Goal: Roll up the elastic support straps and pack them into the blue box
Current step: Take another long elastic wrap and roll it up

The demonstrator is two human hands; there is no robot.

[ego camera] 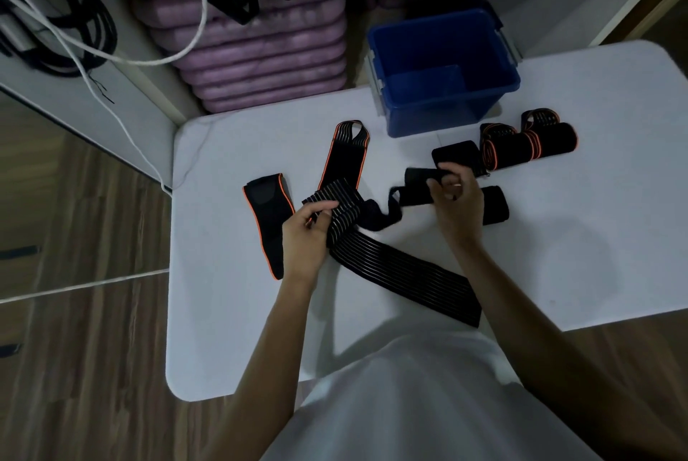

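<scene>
Hands (pixel 309 233) (pixel 452 196) gripping unmarked black strap (pixel 402 267) near blue box (pixel 443 88)

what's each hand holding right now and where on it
Both hold one long black elastic strap. The left hand grips its ribbed middle stretch; the right hand pinches its plain black end, lifted off the table.

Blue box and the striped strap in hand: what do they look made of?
Blue box: likely moulded plastic, smooth with a faint sheen, rigid walls and grey clip handles. Striped strap, held by the left hand and right hand: looks like woven elastic fabric, matte black with pale ribbed lines, draping limply.
</scene>
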